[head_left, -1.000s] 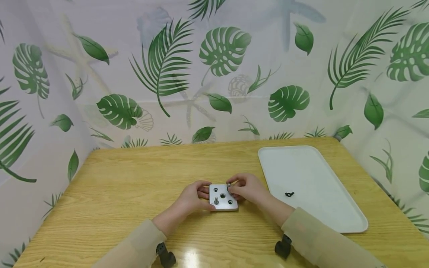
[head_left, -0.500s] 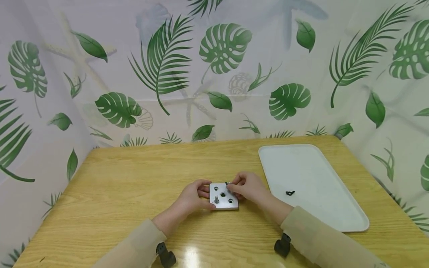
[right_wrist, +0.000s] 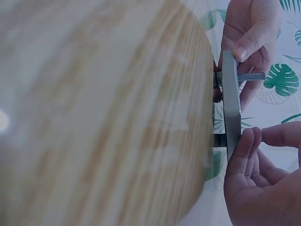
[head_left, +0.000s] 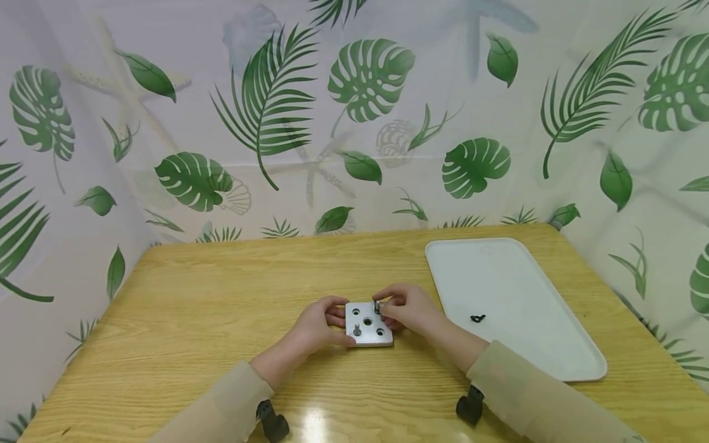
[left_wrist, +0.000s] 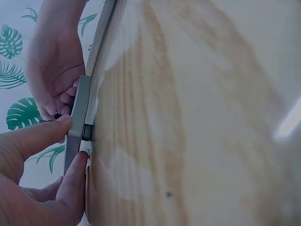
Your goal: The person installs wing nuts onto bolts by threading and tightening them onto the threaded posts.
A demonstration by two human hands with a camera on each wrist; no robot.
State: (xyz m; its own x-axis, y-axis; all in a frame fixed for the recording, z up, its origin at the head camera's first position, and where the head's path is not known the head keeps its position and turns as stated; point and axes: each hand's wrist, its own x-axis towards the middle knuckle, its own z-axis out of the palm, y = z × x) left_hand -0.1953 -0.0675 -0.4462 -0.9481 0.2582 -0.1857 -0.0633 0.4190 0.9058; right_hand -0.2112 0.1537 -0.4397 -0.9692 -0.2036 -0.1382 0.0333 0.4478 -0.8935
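My left hand (head_left: 317, 325) grips the left edge of a square silver metal plate (head_left: 367, 339), thumb near its front corner. The plate has several holes. A bare threaded bolt (head_left: 357, 330) stands up through the near-left one; it also shows in the right wrist view as a threaded bolt (right_wrist: 251, 76). At the far-right corner my right hand (head_left: 411, 311) pinches a small dark piece around a second upright bolt (head_left: 378, 306). That piece, seemingly a black wing nut (left_wrist: 57, 115), is mostly hidden by fingers. Dark bolt heads (right_wrist: 219, 140) show under the plate.
A white tray (head_left: 498, 271) lies on the right side of the wooden table (head_left: 249, 277), with another black wing nut (head_left: 478, 318) on it. A leaf-patterned cloth (head_left: 310, 123) hangs behind the table and along its sides.
My right fingertips have shifted slightly about the far-right bolt, and the dark piece there has turned. My left hand and the plate have stayed in place.
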